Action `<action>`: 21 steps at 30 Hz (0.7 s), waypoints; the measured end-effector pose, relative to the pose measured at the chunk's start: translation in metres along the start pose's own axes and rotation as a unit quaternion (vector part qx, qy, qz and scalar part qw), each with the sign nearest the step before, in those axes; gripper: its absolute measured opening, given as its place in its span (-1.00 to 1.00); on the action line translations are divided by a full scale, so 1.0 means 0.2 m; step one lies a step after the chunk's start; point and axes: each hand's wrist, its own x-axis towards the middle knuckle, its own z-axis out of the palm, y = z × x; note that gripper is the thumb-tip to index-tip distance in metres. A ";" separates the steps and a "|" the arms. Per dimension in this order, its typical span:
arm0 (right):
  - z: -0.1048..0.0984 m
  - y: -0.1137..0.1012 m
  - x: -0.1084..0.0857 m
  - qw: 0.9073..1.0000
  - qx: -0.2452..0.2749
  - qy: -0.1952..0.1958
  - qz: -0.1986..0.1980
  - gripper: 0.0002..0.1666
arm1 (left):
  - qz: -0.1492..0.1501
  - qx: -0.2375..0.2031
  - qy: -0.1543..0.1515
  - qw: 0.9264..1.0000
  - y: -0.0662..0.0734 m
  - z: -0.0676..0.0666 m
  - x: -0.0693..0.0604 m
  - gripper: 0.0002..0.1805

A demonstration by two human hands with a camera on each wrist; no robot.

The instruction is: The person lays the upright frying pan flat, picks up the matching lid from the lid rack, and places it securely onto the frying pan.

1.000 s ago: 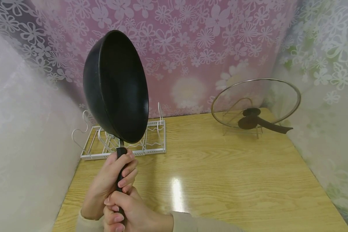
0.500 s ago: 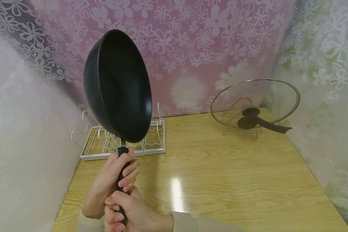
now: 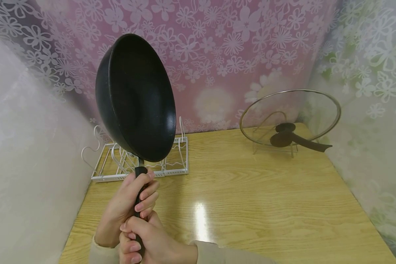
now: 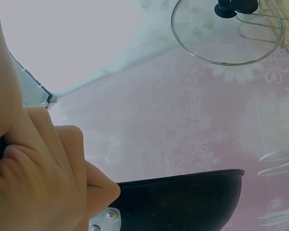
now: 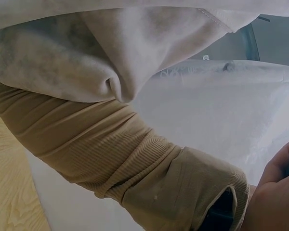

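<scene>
Fingers of the left hand (image 3: pixel 128 196) and, directly below, of the right hand (image 3: pixel 150 234) are wrapped around the black handle (image 3: pixel 140 171) of a deep black pan (image 3: pixel 142 95), held bowl uppermost above the table (image 3: pixel 250 190). By the pan a white wire rack (image 3: pixel 118 177) is partly hidden; at the table's right rear a glass lid (image 3: pixel 303 113) with metal rim is propped tilted on a small wire stand (image 3: pixel 292 151), backed by pink floral cloth (image 3: pixel 214 69).
</scene>
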 end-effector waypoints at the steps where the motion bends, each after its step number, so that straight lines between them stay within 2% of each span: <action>1: 0.00 0.00 0.00 1.000 -0.001 -0.001 -0.003 -0.64 | 0.000 0.000 0.000 1.000 0.00 0.00 0.00 -0.73; 5: 0.01 0.00 0.00 1.000 0.008 0.002 -0.001 -0.64 | -0.002 0.002 0.002 1.000 0.00 0.00 0.00 -0.74; 12: 0.01 0.00 0.00 1.000 0.015 0.006 -0.005 -0.63 | 0.001 -0.016 -0.027 1.000 -0.01 -0.01 0.01 -0.73; 21: 0.00 0.00 0.00 1.000 0.016 0.012 -0.008 -0.63 | 0.001 -0.030 -0.040 0.999 -0.01 -0.02 0.02 -0.72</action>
